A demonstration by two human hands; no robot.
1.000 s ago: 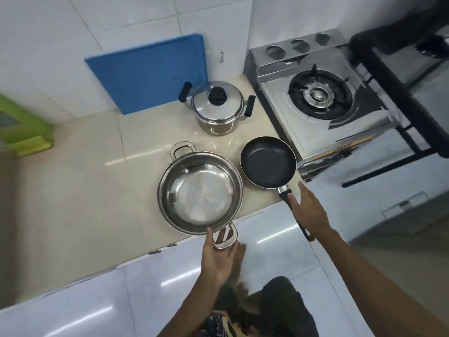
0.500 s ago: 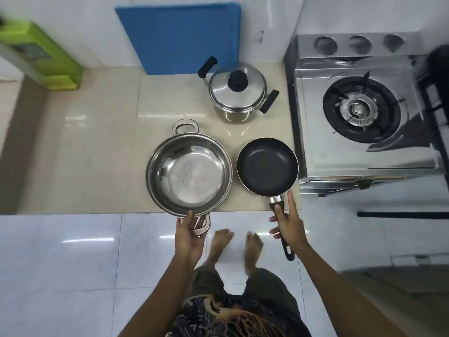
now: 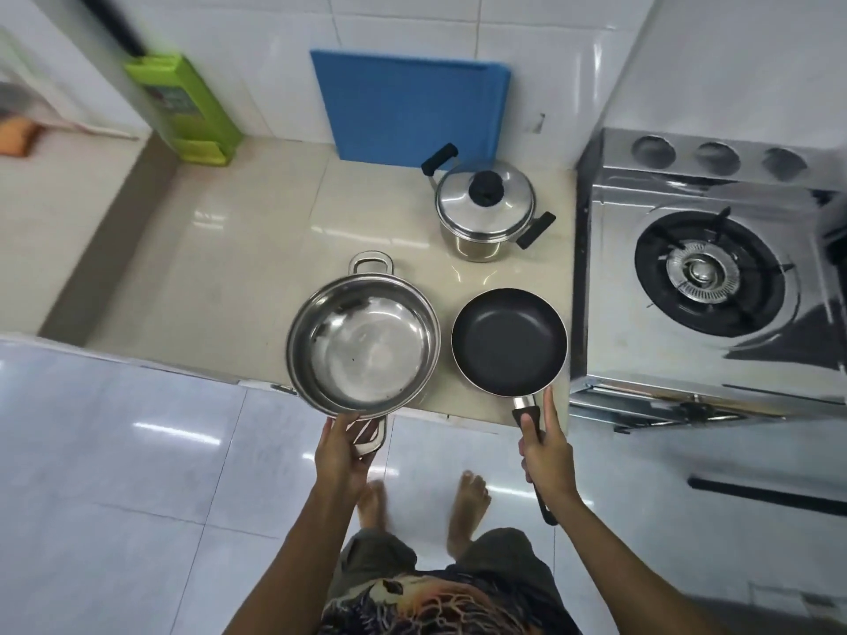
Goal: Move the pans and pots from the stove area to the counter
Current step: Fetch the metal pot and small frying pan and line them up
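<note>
Head view, big steel pot [image 3: 362, 341]: It sat on the bench [image 3: 220, 277], near the front edge, with one loop handle sticking out over the floor. It looked hard, shiny and a bit slippery, and maybe a little heavy. The two loop handles were the best spots to hold.
Head view, left hand [image 3: 341, 453]: It was closed around the near loop handle of the big steel pot.
Head view, black frying pan [image 3: 508, 342]: It sat on the bench, just beside the stove [image 3: 706, 277]. It looked light and stiff. The long handle was the place to hold.
Head view, right hand [image 3: 547, 451]: It was wrapped on the frying pan handle, with one finger pointing up to the pan.
Head view, lidded pot [image 3: 485, 213]: It stood farther back; the lid could slide, so its side handles looked best.
Head view, change: The hands and pans were in much the same spots as half a second before. Only the camera had moved.
</note>
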